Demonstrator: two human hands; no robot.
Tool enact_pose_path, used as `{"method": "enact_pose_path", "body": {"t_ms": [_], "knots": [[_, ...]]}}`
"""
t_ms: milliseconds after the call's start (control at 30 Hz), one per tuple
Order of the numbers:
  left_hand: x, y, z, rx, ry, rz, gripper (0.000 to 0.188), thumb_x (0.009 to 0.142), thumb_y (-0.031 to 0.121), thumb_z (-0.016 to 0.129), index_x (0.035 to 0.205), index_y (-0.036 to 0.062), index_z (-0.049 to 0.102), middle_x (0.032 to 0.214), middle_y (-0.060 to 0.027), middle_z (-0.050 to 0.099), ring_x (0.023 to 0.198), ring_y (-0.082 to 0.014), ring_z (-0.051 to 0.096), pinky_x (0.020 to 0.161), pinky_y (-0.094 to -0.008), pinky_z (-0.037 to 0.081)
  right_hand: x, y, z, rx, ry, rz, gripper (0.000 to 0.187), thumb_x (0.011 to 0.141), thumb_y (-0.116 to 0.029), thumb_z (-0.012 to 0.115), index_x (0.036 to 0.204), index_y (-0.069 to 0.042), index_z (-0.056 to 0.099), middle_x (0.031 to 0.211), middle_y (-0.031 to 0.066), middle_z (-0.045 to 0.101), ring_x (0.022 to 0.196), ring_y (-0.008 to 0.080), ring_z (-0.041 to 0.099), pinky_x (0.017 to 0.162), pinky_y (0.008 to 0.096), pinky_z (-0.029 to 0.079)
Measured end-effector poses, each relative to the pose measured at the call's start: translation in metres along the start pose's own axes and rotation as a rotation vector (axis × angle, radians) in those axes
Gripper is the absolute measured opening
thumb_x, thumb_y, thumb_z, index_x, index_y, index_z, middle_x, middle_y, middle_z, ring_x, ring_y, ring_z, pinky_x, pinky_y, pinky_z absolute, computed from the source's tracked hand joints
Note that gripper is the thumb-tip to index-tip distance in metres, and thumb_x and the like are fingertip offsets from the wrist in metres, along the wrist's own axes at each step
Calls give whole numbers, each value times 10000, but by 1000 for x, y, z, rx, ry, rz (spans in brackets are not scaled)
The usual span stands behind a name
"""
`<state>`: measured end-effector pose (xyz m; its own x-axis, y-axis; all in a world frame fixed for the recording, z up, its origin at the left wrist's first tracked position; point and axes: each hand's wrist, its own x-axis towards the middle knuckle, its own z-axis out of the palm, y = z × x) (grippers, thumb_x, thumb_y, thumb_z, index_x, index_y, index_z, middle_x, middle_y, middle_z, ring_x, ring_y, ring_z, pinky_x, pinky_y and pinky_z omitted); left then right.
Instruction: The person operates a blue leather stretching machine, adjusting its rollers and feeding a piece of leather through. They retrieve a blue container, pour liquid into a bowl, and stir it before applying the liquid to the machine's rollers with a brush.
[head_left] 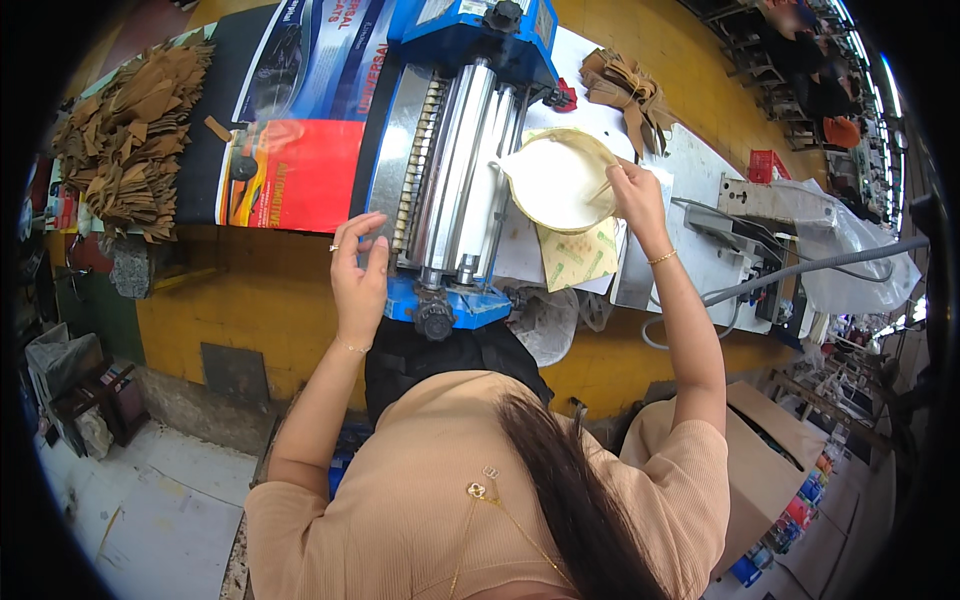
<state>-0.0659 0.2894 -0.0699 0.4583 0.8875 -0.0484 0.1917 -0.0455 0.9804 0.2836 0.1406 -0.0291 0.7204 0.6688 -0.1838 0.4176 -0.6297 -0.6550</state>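
A blue gluing machine point(470, 309) with long shiny metal rollers point(452, 170) stands in front of me. My left hand point(358, 262) is at the near left corner of its metal plate, fingers loosely bent and apart, holding nothing. Right of the rollers is a round yellowish tub point(522, 205) of white liquid point(560, 182). My right hand point(637, 203) is at the tub's right rim, its fingers closed on a thin stick point(603, 190) that reaches into the liquid. The stick's upper end is hidden by the fingers. Under the tub lies a yellow patterned sheet point(582, 258).
Brown cut pieces point(135, 150) are heaped at the far left. A red printed sheet point(310, 175) lies left of the machine. Beyond the tub is a tied brown bundle point(630, 88). At right are a grey hose point(820, 262), clear plastic point(850, 245) and a red basket point(768, 166).
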Motion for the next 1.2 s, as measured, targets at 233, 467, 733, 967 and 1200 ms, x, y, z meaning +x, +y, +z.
{"method": "enact_pose_path", "body": {"t_ms": [233, 467, 733, 967, 1200], "knots": [[0, -2, 0, -4, 0, -6, 226, 899, 19, 561, 1113, 24, 634, 1207, -109, 587, 1112, -205, 560, 901, -310, 459, 4, 2, 2, -11, 15, 20, 418, 854, -294, 532, 1153, -42, 681, 586, 127, 587, 531, 152, 576, 560, 324, 477], [0, 1, 0, 12, -18, -21, 229, 909, 18, 553, 1128, 25, 622, 1229, -109, 571, 1114, -194, 552, 909, -302, 454, 1, 6, 2, 38, 21, -6, 398, 858, -275, 534, 1153, -53, 681, 585, 123, 574, 526, 130, 538, 547, 308, 460], [0, 1, 0, 6, -33, -46, 229, 916, 16, 548, 1137, 19, 606, 1240, -111, 558, 1100, -187, 544, 911, -303, 451, 0, 11, 4, 45, 27, -14, 409, 856, -281, 531, 1151, -37, 675, 662, 210, 625, 583, 239, 639, 595, 350, 495], [-1, 2, 0, 39, -29, -35, 223, 908, 7, 551, 1124, 17, 605, 1228, -112, 568, 1077, -190, 542, 885, -297, 446, -1, 1, -1, 78, -1, -31, 410, 849, -237, 536, 1158, -1, 663, 702, 246, 643, 618, 255, 670, 627, 343, 518], [-1, 3, 0, 41, -24, -46, 214, 895, 5, 564, 1103, 17, 612, 1206, -114, 582, 1074, -200, 549, 888, -300, 445, -1, -5, -6, 29, -58, 56, 409, 846, -238, 541, 1174, -28, 667, 654, 230, 624, 552, 242, 640, 584, 354, 503]]}}
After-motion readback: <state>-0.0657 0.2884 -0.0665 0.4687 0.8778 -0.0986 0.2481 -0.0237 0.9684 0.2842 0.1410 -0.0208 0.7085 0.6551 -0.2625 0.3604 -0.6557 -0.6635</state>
